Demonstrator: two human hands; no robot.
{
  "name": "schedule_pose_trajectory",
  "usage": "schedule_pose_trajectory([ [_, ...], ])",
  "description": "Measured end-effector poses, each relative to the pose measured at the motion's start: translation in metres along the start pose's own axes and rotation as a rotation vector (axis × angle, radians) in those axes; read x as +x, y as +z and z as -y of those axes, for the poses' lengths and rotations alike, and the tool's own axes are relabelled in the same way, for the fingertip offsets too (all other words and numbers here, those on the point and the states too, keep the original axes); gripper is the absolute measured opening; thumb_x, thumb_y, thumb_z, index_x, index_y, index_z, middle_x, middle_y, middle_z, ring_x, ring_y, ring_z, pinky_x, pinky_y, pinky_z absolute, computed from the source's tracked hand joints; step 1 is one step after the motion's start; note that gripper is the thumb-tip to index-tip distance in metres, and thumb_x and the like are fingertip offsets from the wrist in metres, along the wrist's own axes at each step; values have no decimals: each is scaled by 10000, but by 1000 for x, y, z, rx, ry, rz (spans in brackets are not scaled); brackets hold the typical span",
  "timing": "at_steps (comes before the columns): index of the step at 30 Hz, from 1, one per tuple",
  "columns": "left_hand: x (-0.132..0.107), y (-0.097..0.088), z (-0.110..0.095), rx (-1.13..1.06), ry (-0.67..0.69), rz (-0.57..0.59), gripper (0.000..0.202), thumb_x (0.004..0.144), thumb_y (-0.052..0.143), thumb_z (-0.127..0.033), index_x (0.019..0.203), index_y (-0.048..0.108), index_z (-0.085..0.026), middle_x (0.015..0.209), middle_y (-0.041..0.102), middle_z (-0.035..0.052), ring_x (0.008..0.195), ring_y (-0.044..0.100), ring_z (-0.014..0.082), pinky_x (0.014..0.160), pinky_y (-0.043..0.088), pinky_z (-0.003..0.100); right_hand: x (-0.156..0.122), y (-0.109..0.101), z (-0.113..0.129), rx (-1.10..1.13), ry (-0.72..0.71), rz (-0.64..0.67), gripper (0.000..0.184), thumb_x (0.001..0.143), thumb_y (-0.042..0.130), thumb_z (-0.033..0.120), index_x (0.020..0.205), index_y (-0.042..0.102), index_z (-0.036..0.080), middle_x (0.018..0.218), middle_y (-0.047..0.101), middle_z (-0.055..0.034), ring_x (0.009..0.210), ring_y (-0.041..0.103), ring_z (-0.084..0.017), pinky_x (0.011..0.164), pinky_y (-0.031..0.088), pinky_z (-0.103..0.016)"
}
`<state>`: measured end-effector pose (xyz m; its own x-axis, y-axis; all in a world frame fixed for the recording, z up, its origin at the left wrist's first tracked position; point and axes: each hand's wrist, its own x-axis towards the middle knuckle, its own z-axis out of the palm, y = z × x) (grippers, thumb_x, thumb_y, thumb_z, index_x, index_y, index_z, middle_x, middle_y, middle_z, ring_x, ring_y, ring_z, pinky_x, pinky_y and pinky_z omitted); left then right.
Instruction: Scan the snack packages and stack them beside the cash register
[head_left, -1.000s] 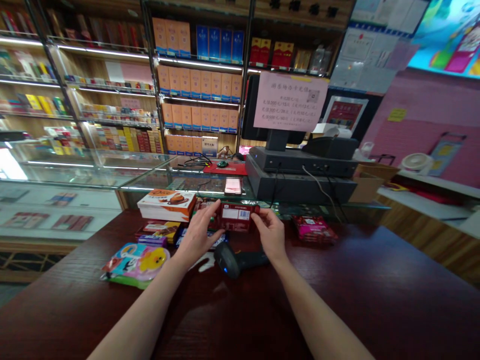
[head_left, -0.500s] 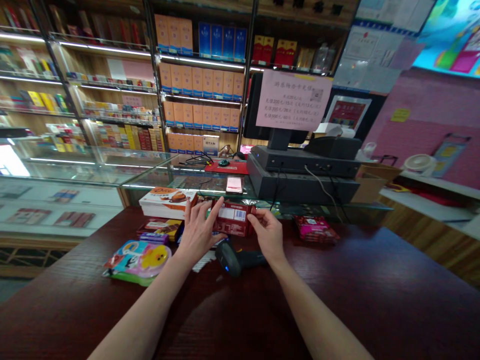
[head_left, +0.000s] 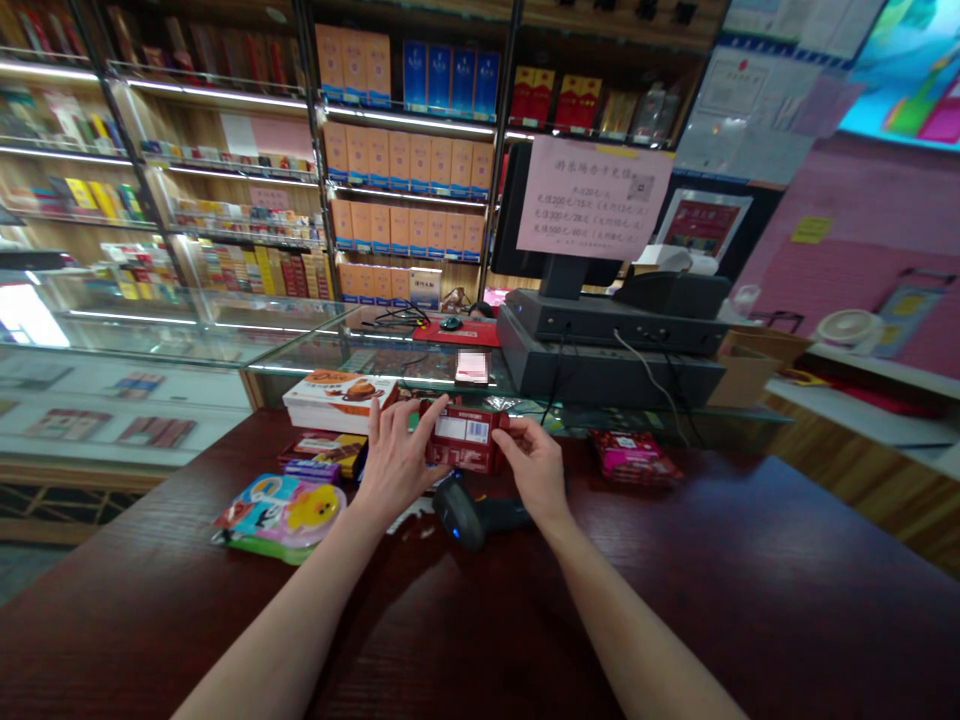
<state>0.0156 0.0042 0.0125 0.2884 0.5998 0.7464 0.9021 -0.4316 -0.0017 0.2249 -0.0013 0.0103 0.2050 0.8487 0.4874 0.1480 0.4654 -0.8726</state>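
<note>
A dark red packet (head_left: 465,438) with a white barcode label is held up, label side facing me, over the far part of the counter. My left hand (head_left: 394,455) is at its left end, index finger along the upper edge and thumb below, the other fingers spread. At the right end, my right hand (head_left: 534,470) pinches the packet between thumb and fingers. Just below it a black barcode scanner (head_left: 461,512) lies on the dark wooden counter (head_left: 480,620). Left of my left hand are a white and orange box (head_left: 330,408), a yellow and brown packet (head_left: 346,452) and a purple packet (head_left: 311,470).
A colourful bag with a yellow duck (head_left: 281,515) lies at the left. Red and pink packets (head_left: 634,458) lie at the right. Behind the counter stand a glass display case (head_left: 360,365) and a monitor with a pink paper sign (head_left: 592,200). Stocked shelves (head_left: 409,190) line the back.
The view has shifted slightly. Both hands keep their places on the dark red packet, which is nearly unmoved over the counter.
</note>
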Motion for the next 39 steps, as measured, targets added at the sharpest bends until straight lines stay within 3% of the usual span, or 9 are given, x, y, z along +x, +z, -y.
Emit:
schedule_pose_trajectory([
  [5, 0, -1, 0, -61, 52, 9, 905, 743, 780, -386, 1529, 359, -228, 1559, 391, 150, 1472, 302, 364, 1249, 77, 608, 2, -1, -3, 31, 18, 25, 184, 811, 715, 381, 880, 678, 215, 842, 740, -23, 746, 675, -191, 711, 542, -310],
  [12, -1, 1, 6, -86, 56, 24, 861, 787, 735, -393, 1534, 345, -218, 1505, 504, 105, 1465, 340, 325, 1264, 15, 582, 6, -4, -7, 112, 39, 88, 265, 816, 702, 369, 1037, 688, 224, 1005, 754, -56, 909, 702, -217, 830, 557, -360],
  [22, -4, 9, 21, -56, -11, -8, 885, 744, 768, -362, 1516, 365, -208, 1463, 517, 130, 1439, 371, 333, 1262, 22, 581, 14, -14, -24, -18, 43, 154, 376, 863, 632, 403, 1188, 630, 213, 1046, 745, -79, 952, 692, -221, 889, 529, -385],
  [26, -5, 11, 23, -53, -30, -10, 875, 747, 760, -354, 1512, 364, -201, 1446, 523, 137, 1422, 394, 327, 1260, 18, 579, 16, -25, -24, -155, 24, 269, 363, 873, 614, 375, 1198, 625, 214, 1026, 746, -68, 957, 695, -219, 895, 522, -382],
  [33, -5, 11, 27, -41, -52, -10, 866, 750, 744, -323, 1513, 355, -191, 1451, 516, 149, 1403, 419, 330, 1253, 37, 596, 5, -62, -20, -366, -25, 564, 386, 908, 628, 366, 1277, 613, 254, 1103, 748, -46, 1007, 691, -215, 917, 508, -383],
  [39, -5, 12, 30, -30, -53, -17, 895, 751, 745, -352, 1530, 336, -186, 1441, 514, 161, 1410, 405, 351, 1248, 45, 620, -8, -81, -27, -478, -58, 631, 424, 944, 605, 443, 1332, 591, 274, 1186, 729, -57, 1106, 658, -241, 1010, 454, -431],
])
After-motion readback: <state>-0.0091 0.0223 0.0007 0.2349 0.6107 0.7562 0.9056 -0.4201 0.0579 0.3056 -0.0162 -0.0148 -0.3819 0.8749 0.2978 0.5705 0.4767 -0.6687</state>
